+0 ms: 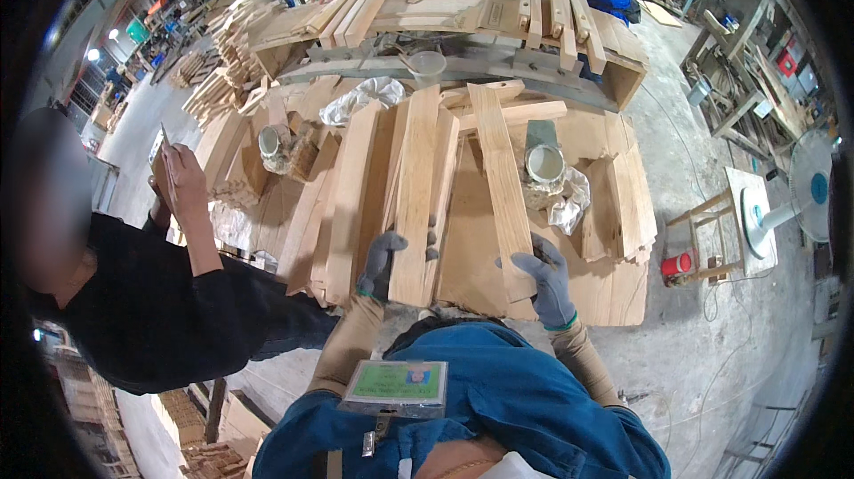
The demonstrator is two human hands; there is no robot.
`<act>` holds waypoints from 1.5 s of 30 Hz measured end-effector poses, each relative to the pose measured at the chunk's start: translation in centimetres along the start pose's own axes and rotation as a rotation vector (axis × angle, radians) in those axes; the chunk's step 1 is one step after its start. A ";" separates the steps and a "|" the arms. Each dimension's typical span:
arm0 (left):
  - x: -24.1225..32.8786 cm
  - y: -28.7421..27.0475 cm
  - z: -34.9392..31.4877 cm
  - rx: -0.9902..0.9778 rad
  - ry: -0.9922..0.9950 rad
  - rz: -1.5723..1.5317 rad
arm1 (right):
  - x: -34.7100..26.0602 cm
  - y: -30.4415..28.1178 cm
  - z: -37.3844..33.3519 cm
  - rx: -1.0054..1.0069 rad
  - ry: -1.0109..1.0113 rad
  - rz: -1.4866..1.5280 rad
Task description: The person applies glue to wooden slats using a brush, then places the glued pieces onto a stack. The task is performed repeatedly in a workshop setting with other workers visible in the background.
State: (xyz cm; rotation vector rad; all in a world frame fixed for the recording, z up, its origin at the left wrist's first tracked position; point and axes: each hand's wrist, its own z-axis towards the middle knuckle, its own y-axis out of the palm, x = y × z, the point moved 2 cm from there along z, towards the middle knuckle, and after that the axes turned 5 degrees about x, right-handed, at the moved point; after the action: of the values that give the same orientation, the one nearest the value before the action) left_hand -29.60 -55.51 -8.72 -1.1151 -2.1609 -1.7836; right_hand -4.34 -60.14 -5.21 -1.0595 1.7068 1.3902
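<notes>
Left-hand wooden board (pixel 413 194) and right-hand wooden board (pixel 502 181), held apart above the near worktable (pixel 476 279), their far ends pointing away from the wearer. The gloved left hand (pixel 381 265) is curled around the near end of the first, thumb on the upper face and fingertips showing at its right edge; the gloved right hand (pixel 547 279) grips the near end of the second, thumb uppermost, a fingertip showing at its left edge. Such pieces are probably stiff, fairly light and hard to break, though end-heavy when held so; the long edges offer the surest hold, nearer mid-length for balance. Around them lie a stack of boards (pixel 351 199) to the left, an open cup (pixel 544 163) and a crumpled plastic bag (pixel 569 203) to the right. Beyond stands a far bench (pixel 445 12); at left, a co-worker in black (pixel 169 310).
</notes>
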 end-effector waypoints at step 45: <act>9.2 -3.8 -8.7 0.753 0.255 1.951 | 6.4 10.9 2.9 -0.252 0.023 -0.514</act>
State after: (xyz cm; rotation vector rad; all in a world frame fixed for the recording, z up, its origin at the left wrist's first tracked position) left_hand -41.54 -59.21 -4.30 -1.5097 -0.5207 -0.1297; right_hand -16.93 -57.38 -6.83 -1.5285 1.1705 1.2696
